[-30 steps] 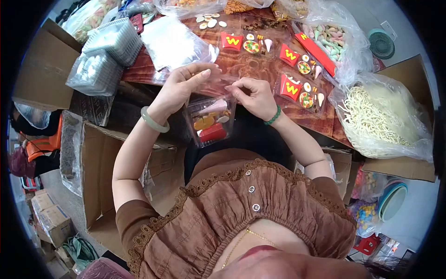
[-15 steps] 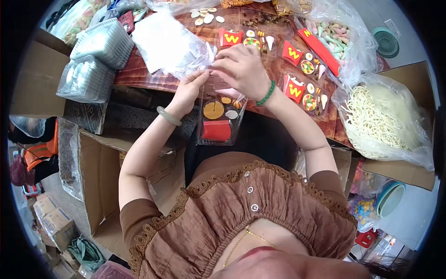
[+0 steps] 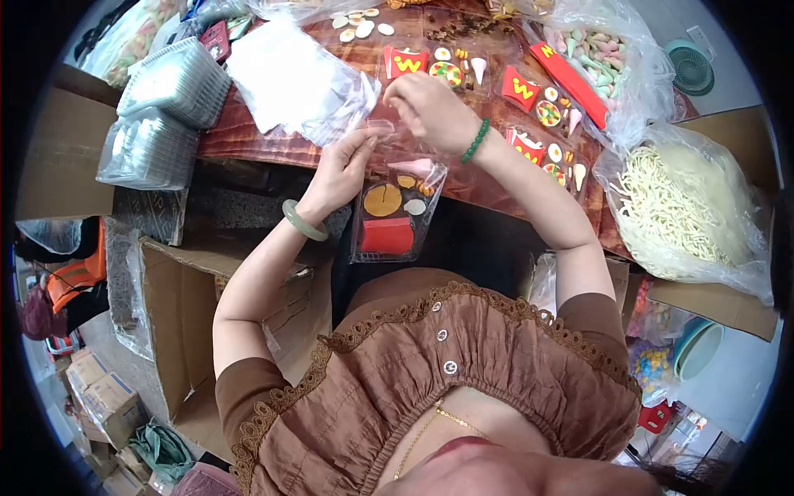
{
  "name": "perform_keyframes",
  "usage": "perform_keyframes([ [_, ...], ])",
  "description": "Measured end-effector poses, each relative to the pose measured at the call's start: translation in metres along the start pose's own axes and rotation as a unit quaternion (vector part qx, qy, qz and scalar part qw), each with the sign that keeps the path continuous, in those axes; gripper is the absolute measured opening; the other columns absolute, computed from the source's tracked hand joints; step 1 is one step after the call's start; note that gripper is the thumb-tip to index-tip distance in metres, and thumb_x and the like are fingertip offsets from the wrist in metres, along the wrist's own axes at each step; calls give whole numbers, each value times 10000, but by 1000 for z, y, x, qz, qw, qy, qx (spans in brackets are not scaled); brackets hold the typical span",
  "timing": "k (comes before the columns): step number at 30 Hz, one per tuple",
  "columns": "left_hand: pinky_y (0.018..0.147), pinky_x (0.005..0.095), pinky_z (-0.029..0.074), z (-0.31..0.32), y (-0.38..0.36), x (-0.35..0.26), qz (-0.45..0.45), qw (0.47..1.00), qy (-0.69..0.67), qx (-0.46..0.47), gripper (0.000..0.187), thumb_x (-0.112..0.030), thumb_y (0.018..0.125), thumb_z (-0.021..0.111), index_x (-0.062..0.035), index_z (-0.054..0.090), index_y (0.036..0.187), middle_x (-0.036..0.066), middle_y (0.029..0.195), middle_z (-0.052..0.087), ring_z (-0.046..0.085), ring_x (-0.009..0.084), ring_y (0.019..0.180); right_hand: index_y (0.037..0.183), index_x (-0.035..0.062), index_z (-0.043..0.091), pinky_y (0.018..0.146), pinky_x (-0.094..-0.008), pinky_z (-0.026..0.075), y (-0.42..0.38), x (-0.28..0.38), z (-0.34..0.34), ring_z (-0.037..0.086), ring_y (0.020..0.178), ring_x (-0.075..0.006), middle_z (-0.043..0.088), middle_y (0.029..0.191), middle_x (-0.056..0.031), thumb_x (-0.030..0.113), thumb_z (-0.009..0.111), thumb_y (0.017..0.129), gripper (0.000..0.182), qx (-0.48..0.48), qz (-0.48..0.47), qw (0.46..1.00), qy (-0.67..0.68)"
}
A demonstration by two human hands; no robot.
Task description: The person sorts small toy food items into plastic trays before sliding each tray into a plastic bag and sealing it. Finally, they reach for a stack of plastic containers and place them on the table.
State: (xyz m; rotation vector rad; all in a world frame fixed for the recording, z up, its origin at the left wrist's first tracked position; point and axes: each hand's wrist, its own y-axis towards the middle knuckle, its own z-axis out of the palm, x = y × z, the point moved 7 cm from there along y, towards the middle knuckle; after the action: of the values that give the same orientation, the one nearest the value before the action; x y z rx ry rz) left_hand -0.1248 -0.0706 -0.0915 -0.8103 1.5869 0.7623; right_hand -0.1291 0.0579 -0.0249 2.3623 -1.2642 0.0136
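Note:
My left hand (image 3: pixel 343 168) pinches the top edge of a clear plastic bag (image 3: pixel 359 245). Inside that bag, a tray of small toy food pieces shows from the back: a red fries box (image 3: pixel 387 236), a tan round piece (image 3: pixel 382 200), a small white piece (image 3: pixel 414 207) and a pink cone (image 3: pixel 411 166). The bag hangs over the table's front edge, towards my lap. My right hand (image 3: pixel 434 116) is just above and right of the bag's top, fingers curled together; whatever they hold, if anything, is hidden. A stack of white clear-edged bags (image 3: pixel 285 78) lies beside my left hand.
Filled toy-food trays (image 3: pixel 447 68) lie beyond my right hand, with others (image 3: pixel 533 103) to the right. Loose toy eggs (image 3: pixel 364 29) are at the back. Stacked clear trays (image 3: pixel 169 87) stand left. A bag of cream strips (image 3: pixel 670 198) sits in a cardboard box (image 3: pixel 740 149) at right.
My right hand has drawn slightly up and away from the bag's top edge, its fingers curling. My left hand still pinches the bag, slightly lower and to the right.

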Motion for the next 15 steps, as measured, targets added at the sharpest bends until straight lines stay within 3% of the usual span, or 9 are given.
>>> perform_keyframes([
  [2, 803, 256, 464, -1, -2, -5, 2, 1000, -5, -9, 258, -105, 974, 457, 47, 569, 1150, 88, 946, 672, 588, 102, 894, 919, 87, 600, 806, -366, 390, -5, -14, -24, 574, 914, -232, 605, 908, -75, 105, 593, 836, 86, -95, 47, 985, 138],
  [3, 779, 261, 467, -1, -2, -5, 1, 999, -32, -22, 249, -103, 972, 460, 44, 570, 1141, 97, 919, 670, 591, 106, 872, 941, 88, 615, 793, -354, 401, -8, 1, -33, 572, 928, -236, 609, 935, -71, 104, 613, 823, 119, -105, -3, 990, 97],
  [5, 755, 267, 470, 2, -2, -6, -3, 998, -57, -30, 240, -100, 970, 464, 41, 571, 1131, 106, 892, 667, 595, 110, 849, 944, 89, 615, 786, -355, 403, -12, 22, -32, 571, 926, -238, 608, 935, -67, 105, 619, 820, 125, -98, -33, 992, 68],
  [7, 676, 290, 470, 2, 0, -20, 70, 991, 95, -62, 218, -99, 963, 473, 25, 582, 1106, 131, 812, 643, 595, 119, 771, 948, 74, 609, 775, -365, 423, -12, 28, -21, 568, 909, -246, 601, 916, -65, 112, 637, 796, 159, -71, -55, 996, 28],
  [8, 676, 290, 470, 3, 1, -22, 72, 991, 94, -59, 218, -99, 963, 473, 25, 582, 1106, 131, 812, 643, 595, 119, 771, 948, 74, 609, 775, -365, 423, -11, 25, -20, 568, 909, -246, 601, 916, -65, 112, 637, 796, 159, -71, -53, 996, 26],
  [10, 612, 321, 460, 2, 1, -28, 101, 979, 168, -62, 196, -90, 946, 493, 16, 588, 1080, 163, 746, 614, 611, 174, 682, 934, 56, 600, 776, -360, 443, -9, 26, -14, 567, 889, -251, 593, 895, -77, 99, 637, 775, 169, -39, -76, 996, 23],
  [15, 621, 343, 474, 3, -3, -35, 153, 960, 227, -64, 205, -70, 923, 508, 27, 589, 1085, 205, 773, 614, 635, 275, 683, 910, 37, 588, 772, -359, 463, -9, 28, -8, 567, 865, -271, 589, 871, -93, 68, 610, 777, 139, -35, -81, 996, 17],
])
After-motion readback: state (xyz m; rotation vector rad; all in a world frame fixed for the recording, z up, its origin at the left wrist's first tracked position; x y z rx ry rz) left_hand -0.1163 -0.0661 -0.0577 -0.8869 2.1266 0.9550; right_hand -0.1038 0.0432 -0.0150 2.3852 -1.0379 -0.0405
